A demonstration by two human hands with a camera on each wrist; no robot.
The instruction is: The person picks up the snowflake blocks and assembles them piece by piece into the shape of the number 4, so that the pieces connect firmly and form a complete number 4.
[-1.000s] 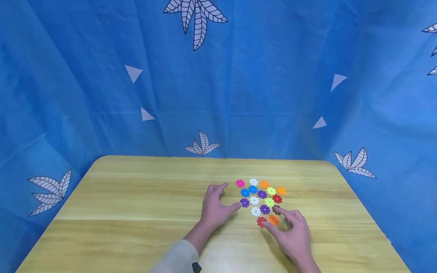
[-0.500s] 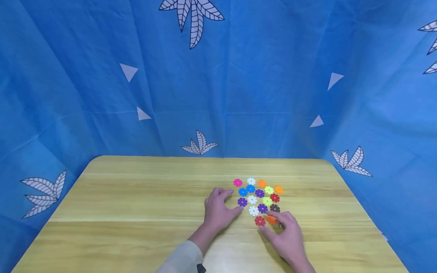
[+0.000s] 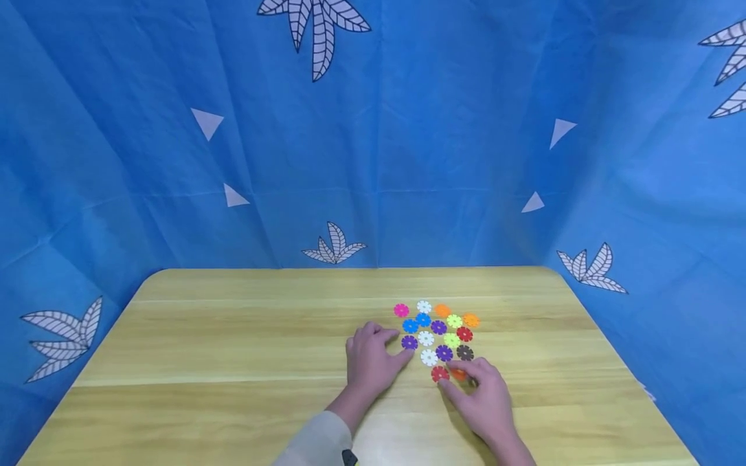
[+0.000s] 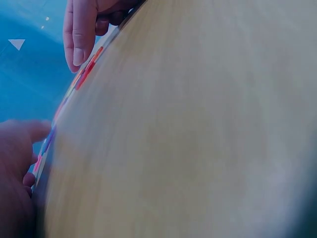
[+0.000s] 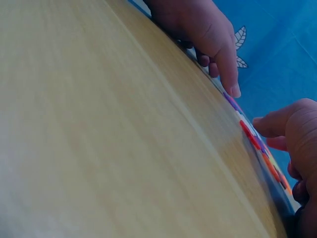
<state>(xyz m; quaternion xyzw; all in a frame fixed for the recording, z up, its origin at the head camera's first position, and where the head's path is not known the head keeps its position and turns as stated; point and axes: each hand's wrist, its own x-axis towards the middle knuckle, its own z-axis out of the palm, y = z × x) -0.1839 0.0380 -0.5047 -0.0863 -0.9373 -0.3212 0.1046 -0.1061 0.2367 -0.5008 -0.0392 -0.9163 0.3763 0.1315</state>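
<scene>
Hands (image 3: 373,362) (image 3: 488,398) at discs (image 3: 439,330), apart from table edges (image 3: 326,270)

Honestly, you won't get any words or numbers out of these views. Nothing on your little notched discs (image 3: 444,353) reads as lettering, and the blue cloth (image 3: 460,129) in front of you just carries leaf drawings (image 3: 336,243) and pale triangles (image 3: 207,122), pictures only. That black-and-yellow bit (image 3: 349,457) at your left sleeve (image 3: 319,440) is too small to make out.
</scene>
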